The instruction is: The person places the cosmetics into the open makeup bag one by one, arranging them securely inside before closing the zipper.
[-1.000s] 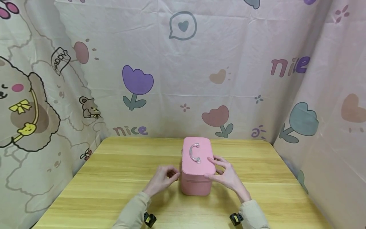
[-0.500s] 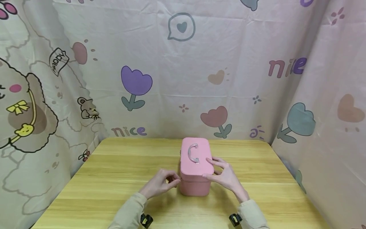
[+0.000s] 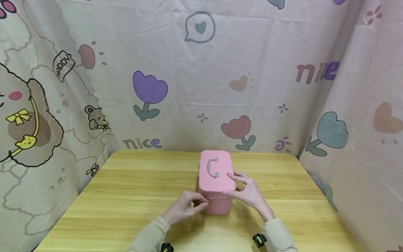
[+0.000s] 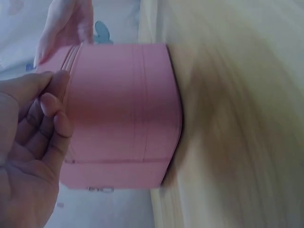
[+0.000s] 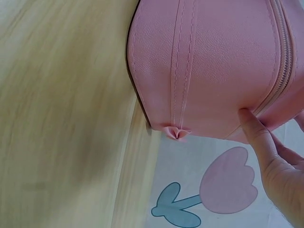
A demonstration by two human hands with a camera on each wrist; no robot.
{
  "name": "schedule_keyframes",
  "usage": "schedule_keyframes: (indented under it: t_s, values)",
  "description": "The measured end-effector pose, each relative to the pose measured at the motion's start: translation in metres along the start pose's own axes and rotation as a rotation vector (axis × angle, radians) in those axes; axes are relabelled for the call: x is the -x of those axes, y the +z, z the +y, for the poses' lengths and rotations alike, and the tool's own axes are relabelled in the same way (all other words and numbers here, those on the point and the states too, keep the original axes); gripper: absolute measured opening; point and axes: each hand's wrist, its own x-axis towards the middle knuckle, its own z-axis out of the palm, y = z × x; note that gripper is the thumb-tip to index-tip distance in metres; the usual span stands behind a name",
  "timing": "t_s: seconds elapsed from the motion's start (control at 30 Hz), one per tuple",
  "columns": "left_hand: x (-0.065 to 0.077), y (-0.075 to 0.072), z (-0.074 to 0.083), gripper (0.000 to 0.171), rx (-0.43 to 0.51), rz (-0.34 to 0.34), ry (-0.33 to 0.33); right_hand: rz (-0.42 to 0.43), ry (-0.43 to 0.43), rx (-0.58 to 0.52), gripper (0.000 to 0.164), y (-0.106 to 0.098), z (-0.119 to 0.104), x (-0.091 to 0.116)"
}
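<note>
A pink zip-up cosmetic case [image 3: 219,186] stands upright on the table, its silver handle [image 3: 210,168] on top. My left hand [image 3: 185,206] is at the near left corner, with thumb and forefinger pinched together on the zip line below the lid. The zipper pull there is hidden by the fingertips. My right hand [image 3: 251,196] holds the lid from the right side, thumb at the near edge and fingers spread over the top. In the right wrist view, the closed zipper teeth [image 5: 287,52] run beside the thumb, and a small pink tab [image 5: 176,133] sticks out from the case's side.
The wooden table [image 3: 141,182] spreads out on both sides of the case. Printed cloth [image 3: 189,70] hangs behind it and along the left and right. Black wrist devices [image 3: 259,240] sit at both beige sleeves.
My left hand has moved right, from beside the case's left side round to its near face along the zip line. The right hand keeps its hold on the lid, and the case stays in place.
</note>
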Motion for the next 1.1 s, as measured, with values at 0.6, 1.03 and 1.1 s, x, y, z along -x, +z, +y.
schedule_keyframes:
  t_s: [0.6, 1.03, 1.1]
  values:
    - [-0.012, 0.034, 0.013, 0.012, -0.160, 0.089, 0.055, -0.008, -0.002, -0.022, 0.067, 0.000, 0.000, 0.001]
    - [-0.013, 0.039, 0.017, 0.015, -0.184, 0.089, -0.030, -0.014, -0.011, -0.008, 0.067, -0.001, 0.001, 0.001]
    - [-0.012, 0.038, 0.018, 0.017, -0.166, 0.080, -0.055, -0.016, -0.016, -0.007, 0.067, -0.001, 0.001, 0.001]
